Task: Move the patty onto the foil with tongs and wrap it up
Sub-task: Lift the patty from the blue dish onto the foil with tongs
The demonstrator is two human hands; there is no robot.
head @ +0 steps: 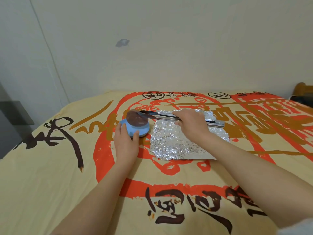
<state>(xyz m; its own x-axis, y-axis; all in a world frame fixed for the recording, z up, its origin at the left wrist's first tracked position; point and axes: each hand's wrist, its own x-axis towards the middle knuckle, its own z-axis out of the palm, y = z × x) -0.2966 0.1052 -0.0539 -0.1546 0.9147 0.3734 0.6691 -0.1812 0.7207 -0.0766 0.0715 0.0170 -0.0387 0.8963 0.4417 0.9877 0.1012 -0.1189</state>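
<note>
A brown round patty is tilted up on a small blue plate, pinched at its upper edge by metal tongs. My right hand grips the tongs near their middle; the handle end sticks out to the right. My left hand holds the near left rim of the blue plate. A crinkled square of silver foil lies flat just right of the plate, partly under my right hand and forearm.
Everything sits on a cream cloth with large orange and brown calligraphy over a bed-like surface. A pale wall rises behind it. A dark cabinet stands at the left edge, and a wooden post shows at the far right.
</note>
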